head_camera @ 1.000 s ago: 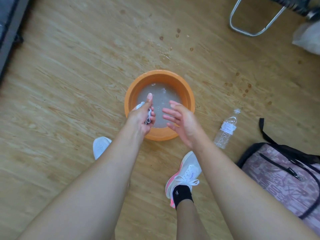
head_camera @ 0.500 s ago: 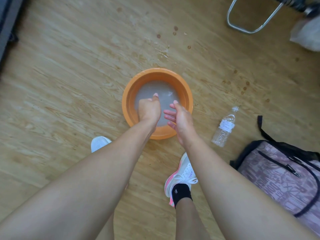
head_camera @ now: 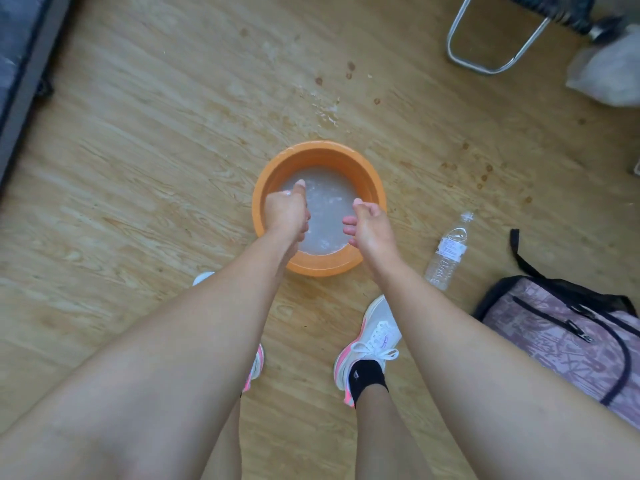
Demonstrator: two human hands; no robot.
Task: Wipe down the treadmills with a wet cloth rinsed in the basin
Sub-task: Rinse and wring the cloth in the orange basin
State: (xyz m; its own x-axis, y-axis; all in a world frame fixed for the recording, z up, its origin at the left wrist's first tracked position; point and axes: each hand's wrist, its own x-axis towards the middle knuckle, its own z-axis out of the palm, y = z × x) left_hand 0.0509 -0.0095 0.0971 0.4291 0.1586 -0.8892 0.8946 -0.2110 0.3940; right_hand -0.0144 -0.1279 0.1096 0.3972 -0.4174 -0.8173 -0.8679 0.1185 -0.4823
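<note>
An orange basin (head_camera: pixel 322 149) of cloudy water stands on the wooden floor in front of my feet. My left hand (head_camera: pixel 285 212) is over the basin's left side, fingers curled into a fist around the wet cloth (head_camera: pixel 287 193), of which only a small white bit shows by the thumb. Over the right rim, my right hand (head_camera: pixel 369 227) hangs loosely curled and holds nothing. A dark grey treadmill edge (head_camera: pixel 20 67) runs along the far left.
A clear plastic water bottle (head_camera: pixel 449 252) lies on the floor right of the basin. A pink patterned bag (head_camera: pixel 562 339) sits at the lower right. A metal chair frame (head_camera: pixel 485 65) and a white plastic bag (head_camera: pixel 613 79) are at the top right. Water drops spot the floor behind the basin.
My left hand has turned and closed into a fist round the cloth, hiding most of it. My right hand has drawn away to the right, and its fingers have curled.
</note>
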